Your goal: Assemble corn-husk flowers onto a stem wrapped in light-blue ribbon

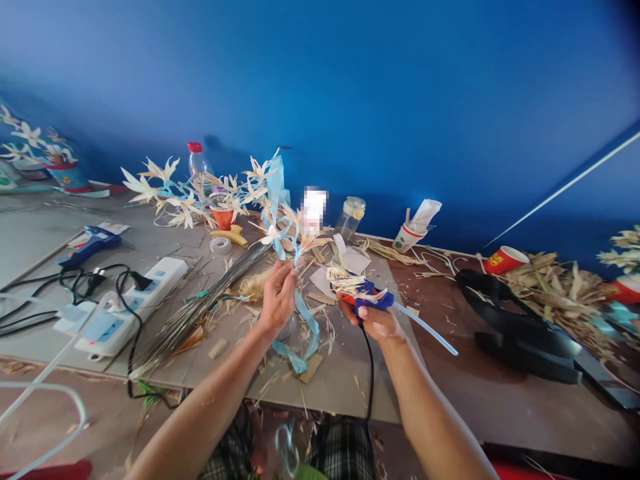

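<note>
My left hand (278,295) is closed around the stem of a handmade flower sprig (278,220) with cream straw petals and light blue ribbon (303,333) trailing down from it. My right hand (376,321) grips a blue and red glue gun (369,298), whose clear glue stick (426,327) pokes out to the right and whose black cord (371,373) drops toward my lap. The glue gun's tip points left toward the sprig, a short gap away from my left hand.
A bundle of thin wires (200,307) lies left of my hand, beside white power strips (125,307) and black cables. More straw flowers (170,193), a bottle (197,160), a jar (351,215), paper cups (503,259), straw scraps (555,280) and a black tool (520,327) crowd the table.
</note>
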{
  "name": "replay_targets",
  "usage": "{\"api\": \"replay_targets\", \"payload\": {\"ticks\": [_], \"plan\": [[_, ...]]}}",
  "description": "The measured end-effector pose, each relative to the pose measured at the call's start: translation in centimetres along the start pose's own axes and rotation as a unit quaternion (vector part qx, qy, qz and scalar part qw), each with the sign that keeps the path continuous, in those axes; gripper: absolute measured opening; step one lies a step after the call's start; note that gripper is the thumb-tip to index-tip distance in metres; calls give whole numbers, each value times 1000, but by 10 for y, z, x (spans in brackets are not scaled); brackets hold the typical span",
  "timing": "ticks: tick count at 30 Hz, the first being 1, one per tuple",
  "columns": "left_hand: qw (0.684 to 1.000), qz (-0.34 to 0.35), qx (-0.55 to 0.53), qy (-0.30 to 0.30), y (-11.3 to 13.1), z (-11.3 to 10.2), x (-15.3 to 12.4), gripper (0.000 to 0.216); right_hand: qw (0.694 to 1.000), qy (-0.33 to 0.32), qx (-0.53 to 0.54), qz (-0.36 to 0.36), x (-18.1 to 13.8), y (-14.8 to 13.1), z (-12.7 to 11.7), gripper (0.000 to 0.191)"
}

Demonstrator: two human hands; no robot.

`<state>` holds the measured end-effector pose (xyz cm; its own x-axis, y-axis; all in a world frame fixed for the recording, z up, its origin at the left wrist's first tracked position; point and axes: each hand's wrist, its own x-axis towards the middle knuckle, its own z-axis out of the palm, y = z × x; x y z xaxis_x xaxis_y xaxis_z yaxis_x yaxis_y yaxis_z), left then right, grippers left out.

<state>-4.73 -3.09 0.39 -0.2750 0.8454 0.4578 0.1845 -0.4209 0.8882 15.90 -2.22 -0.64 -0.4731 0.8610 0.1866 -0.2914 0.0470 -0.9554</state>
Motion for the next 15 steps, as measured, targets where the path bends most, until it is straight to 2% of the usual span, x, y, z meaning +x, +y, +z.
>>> {"api": "replay_targets", "payload": {"ticks": [6, 12, 15], "plan": [[1000, 11, -7, -6, -5, 2, 1, 19, 1000, -17, 8, 7, 0, 2, -1, 47], [998, -29, -52, -29, -10, 5, 2, 19, 998, -52, -24, 3, -2, 4, -4, 41], [997, -40, -64, -16, -10, 6, 3, 16, 998, -16, -61, 24, -4, 4, -2, 42]]}}
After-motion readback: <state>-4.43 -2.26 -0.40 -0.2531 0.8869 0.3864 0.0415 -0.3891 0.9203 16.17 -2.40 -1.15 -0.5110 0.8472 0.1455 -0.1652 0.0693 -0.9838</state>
